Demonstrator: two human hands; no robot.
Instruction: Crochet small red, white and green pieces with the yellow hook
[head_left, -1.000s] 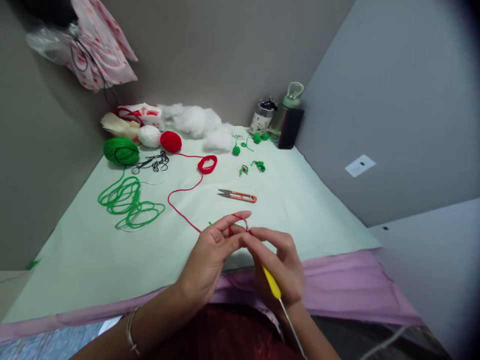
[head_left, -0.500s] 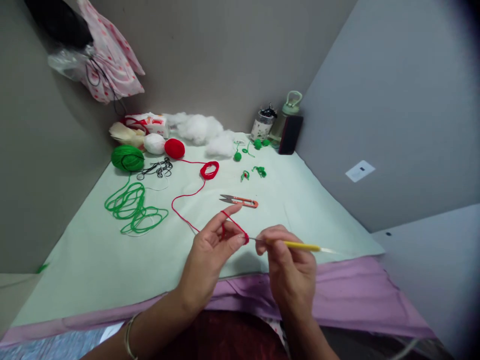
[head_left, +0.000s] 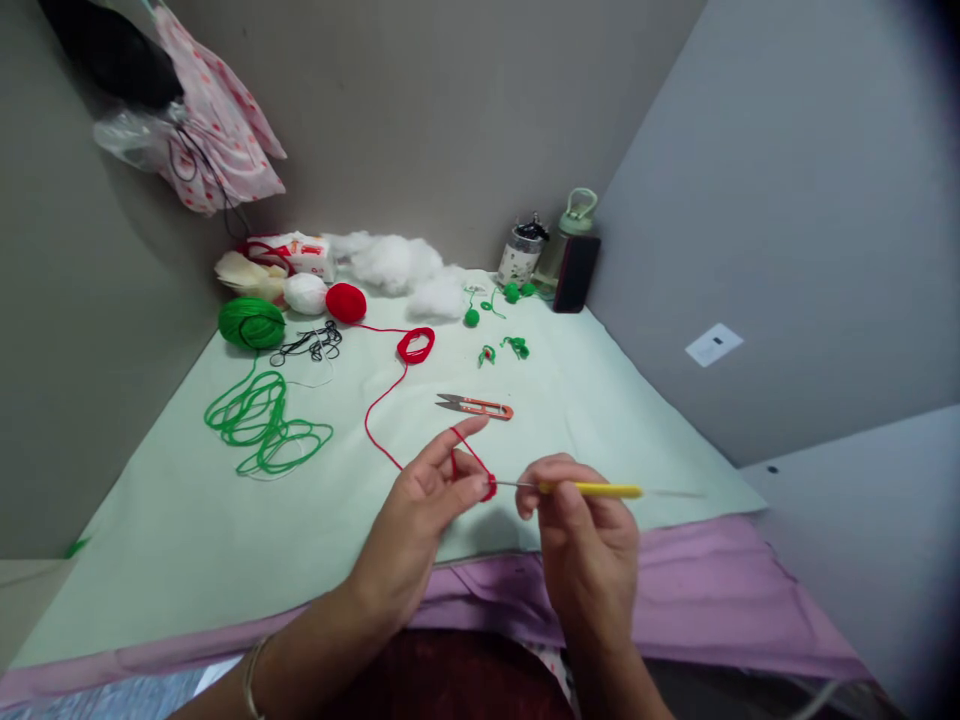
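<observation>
Between the thumb and fingers of my left hand (head_left: pixel 420 510) is pinched a small red crochet piece (head_left: pixel 490 487). Red yarn (head_left: pixel 472 450) runs from it up over my raised index finger. My right hand (head_left: pixel 589 530) grips a crochet hook (head_left: pixel 600 490) by its yellow handle, and the thin metal shaft reaches left into the red piece. The hook's tip is hidden at the stitches. From my left hand the strand trails back to a loose red coil (head_left: pixel 415 346) and a red yarn ball (head_left: pixel 346 303). Orange thread snips (head_left: pixel 476 406) lie just beyond my left fingertips.
Green yarn ball (head_left: pixel 252 322), tangled green yarn (head_left: pixel 262 425), black yarn (head_left: pixel 309 345) and a white ball (head_left: pixel 305 294) lie left. White stuffing (head_left: pixel 397 265) is at the back. Small green crochet pieces (head_left: pixel 516 348), a phone (head_left: pixel 577 274) and a bottle (head_left: pixel 551 262) stand or lie right.
The hook and my right hand have shifted slightly right, with more of the metal shaft showing beside the red piece. My left hand keeps its pinch. The whole view has moved a little.
</observation>
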